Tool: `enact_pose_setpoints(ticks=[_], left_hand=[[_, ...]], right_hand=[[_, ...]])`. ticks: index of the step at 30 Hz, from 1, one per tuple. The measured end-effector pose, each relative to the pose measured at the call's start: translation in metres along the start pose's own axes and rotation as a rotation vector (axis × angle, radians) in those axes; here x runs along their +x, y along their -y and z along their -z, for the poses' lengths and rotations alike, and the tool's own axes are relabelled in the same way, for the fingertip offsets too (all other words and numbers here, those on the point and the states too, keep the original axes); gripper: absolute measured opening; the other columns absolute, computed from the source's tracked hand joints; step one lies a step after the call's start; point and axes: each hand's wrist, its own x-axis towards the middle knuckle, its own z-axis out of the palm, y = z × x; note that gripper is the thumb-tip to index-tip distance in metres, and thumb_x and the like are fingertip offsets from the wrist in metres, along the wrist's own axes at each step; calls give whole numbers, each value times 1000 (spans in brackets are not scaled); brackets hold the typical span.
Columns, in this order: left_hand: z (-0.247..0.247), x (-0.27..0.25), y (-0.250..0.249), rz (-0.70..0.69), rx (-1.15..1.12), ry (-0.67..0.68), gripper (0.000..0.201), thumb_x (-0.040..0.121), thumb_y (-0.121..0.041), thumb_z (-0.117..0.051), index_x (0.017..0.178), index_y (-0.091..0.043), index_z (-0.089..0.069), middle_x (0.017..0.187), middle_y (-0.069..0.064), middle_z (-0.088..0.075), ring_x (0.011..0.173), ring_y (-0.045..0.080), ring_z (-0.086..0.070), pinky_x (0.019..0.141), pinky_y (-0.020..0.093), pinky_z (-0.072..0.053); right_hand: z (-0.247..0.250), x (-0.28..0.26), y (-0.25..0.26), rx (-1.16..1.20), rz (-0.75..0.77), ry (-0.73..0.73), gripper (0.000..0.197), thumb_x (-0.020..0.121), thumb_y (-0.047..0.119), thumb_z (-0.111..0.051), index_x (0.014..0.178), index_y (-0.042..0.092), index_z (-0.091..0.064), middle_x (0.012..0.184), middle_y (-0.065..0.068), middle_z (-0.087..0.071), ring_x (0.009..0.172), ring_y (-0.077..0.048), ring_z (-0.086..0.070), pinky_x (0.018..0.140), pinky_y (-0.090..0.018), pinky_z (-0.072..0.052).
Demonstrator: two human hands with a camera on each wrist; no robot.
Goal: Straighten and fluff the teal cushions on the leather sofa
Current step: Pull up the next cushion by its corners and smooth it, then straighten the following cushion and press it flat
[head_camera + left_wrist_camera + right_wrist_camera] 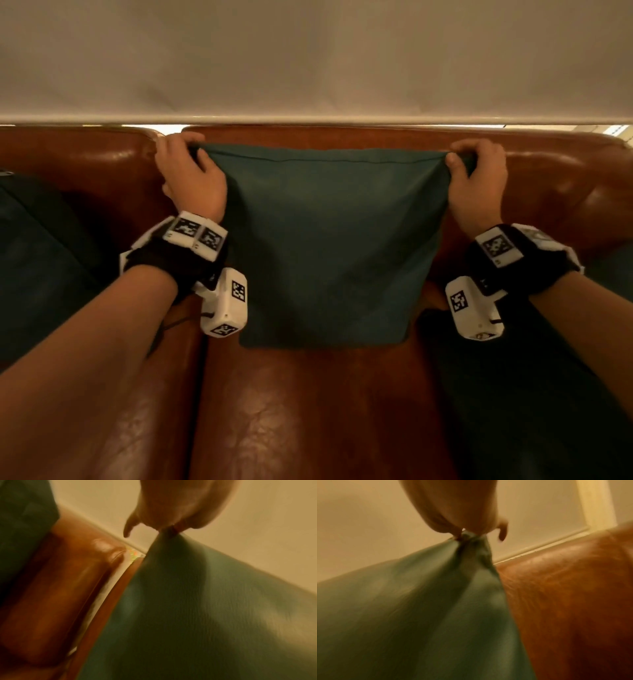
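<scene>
On the leather sofa (308, 411), the teal cushion (325, 240) stands against the backrest, left hand (191, 178) and right hand (479, 181) each pinching a top corner; apparently mid-fluff, needing a shake, then squaring.

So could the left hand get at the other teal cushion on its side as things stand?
Probably yes, once freed: the left hand grips the middle cushion's corner, and the left cushion lies uncovered beside that forearm.
</scene>
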Motion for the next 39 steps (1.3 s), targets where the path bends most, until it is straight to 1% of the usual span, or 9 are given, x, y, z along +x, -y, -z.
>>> enact_pose_setpoints(ticks=[3,6,8,12,16,21,24,30,39], left_hand=[[-7,-27,-24,-162,92,25,36,98,-20,-37,132,-16,-46,147,5,-36,140,22,-25,112,55,-7],[-18,-60,-24,-578,214,263,44,99,-34,-35,142,-25,-37,153,1,-30,145,20,-16,108,64,7],[-23,-66,-11,-672,378,386,48,100,-43,-27,147,-34,-25,156,-2,-23,146,19,-10,108,68,5],[-21,-51,16,-478,488,323,47,101,-46,-19,147,-40,-17,159,-4,-13,147,20,-3,103,73,6],[-20,-61,4,-358,415,198,48,102,-35,-19,150,-32,-14,160,1,-7,147,24,0,103,75,3],[-40,-107,-23,-720,364,392,52,101,-32,-21,149,-14,-18,158,3,-19,145,21,-11,108,70,-4],[-39,-97,-11,-671,419,391,50,101,-39,-20,150,-27,-18,159,0,-15,146,18,-8,112,62,3],[-15,-68,20,-350,392,331,48,101,-42,-16,149,-36,-15,160,-4,-8,147,17,2,112,64,1],[27,-76,-3,-302,215,434,47,102,-36,-27,148,-37,-16,160,-8,0,146,14,11,110,63,5]], right_hand=[[-13,-26,25,-192,223,-18,39,97,29,-44,133,15,-49,143,-10,-42,139,-27,-29,111,-50,-17],[-32,-55,33,-343,516,205,51,97,47,-35,145,30,-34,154,2,-31,146,-25,-16,110,-62,-3],[-42,-62,23,-455,539,289,56,96,56,-25,148,34,-27,156,3,-27,147,-24,-12,111,-66,0],[-42,-49,-1,-553,429,251,59,98,58,-16,149,30,-26,155,3,-29,146,-20,-15,111,-68,-1],[-39,-56,8,-501,375,119,54,102,42,-12,149,21,-24,157,2,-22,147,-27,-10,105,-74,0],[-65,-104,31,-460,802,305,58,100,43,-26,149,12,-23,157,-5,-23,146,-24,-14,114,-63,-3],[-67,-96,20,-504,735,288,59,100,48,-28,150,17,-22,157,-2,-22,146,-28,-13,117,-55,-5],[-42,-75,-10,-538,377,206,76,92,67,-19,149,18,-24,158,-4,-21,147,-29,-6,113,-63,2],[-28,-80,5,-432,353,280,73,92,64,-22,146,16,-31,155,-4,-27,147,-27,-6,113,-63,5]])
